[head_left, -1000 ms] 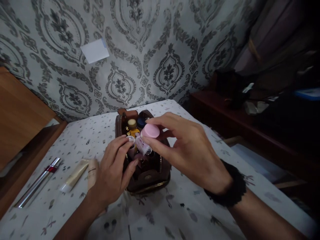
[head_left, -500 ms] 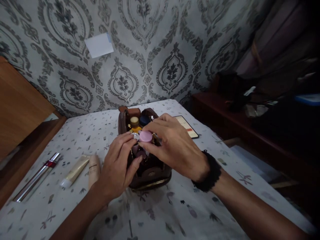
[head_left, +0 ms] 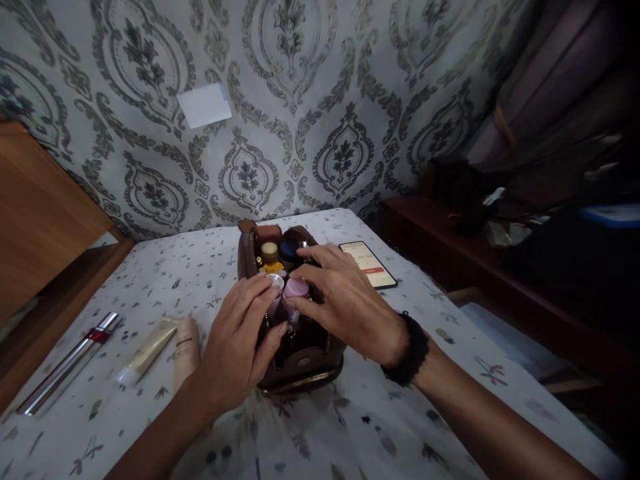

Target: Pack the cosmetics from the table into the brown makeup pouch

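A small brown zip bag (head_left: 300,360) stands open on the bed, with several containers upright inside. My right hand (head_left: 345,300), wearing a black band at the wrist, pinches a bottle with a pink cap (head_left: 297,288) between thumb and fingers, down in the bag. Beside it is a bottle with a clear, silvery cap (head_left: 275,283). My left hand (head_left: 240,333) curls round this bottle, fingertips on its cap and thumb lower down near its side. Behind these are a gold-topped container (head_left: 269,251), something yellow (head_left: 273,267) and a dark blue lid (head_left: 289,251).
To the left lie a silver tube with a red band (head_left: 70,363), a cream squeeze tube (head_left: 150,348) and a beige tube (head_left: 187,347). A lit phone (head_left: 369,265) lies right of the bag. A patterned wall rises behind; a wooden panel (head_left: 45,220) is at left.
The pink-capped bottle has gone lower into the bag, with my right hand still on it. My left hand stays at the clear-capped bottle. The view has tilted slightly up.
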Demonstrator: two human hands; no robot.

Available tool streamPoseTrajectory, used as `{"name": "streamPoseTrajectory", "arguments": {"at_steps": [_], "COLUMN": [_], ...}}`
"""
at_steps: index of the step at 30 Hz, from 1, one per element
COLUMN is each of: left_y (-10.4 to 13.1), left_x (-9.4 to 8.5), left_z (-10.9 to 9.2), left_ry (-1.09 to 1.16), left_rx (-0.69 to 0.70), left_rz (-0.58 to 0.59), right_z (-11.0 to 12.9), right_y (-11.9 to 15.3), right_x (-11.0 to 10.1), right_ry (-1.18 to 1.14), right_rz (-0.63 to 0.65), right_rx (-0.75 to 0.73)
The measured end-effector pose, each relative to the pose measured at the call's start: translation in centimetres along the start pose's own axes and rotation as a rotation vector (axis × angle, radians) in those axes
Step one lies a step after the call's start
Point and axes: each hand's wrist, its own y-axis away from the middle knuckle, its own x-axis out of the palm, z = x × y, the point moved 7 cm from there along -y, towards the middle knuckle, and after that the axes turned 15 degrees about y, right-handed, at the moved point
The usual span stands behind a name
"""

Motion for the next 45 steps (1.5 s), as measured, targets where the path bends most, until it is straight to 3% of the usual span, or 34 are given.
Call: {"name": "streamPoseTrajectory", "arguments": {"at_steps": [16,27,37,45], "left_y": [0.0,0.2,0.3,-1.3], "left_x": [0.1,0.3,0.0,-0.6], "left_z": [0.0,0.4,0.5,0.0], "left_ry": [-0.043,-0.035,-0.034,-0.034], "left_rx": [-0.001,-0.017,-0.074,-0.046], "left_rz": [0.061,0.078,0.165,0.202], "right_z": [0.4,1.0,0.2,0.3], "right_y": [0.1,0.2,0.7,1.0], "right_x": [-0.6,-0.9,-1.2,-1.9], "right_ry": [0.112,0.21,0.147,0.068], "right_rz": [0.149,0.158,0.106,0.1], "right_rx": [-0.085,-0.122,-0.126,-0.117]}}
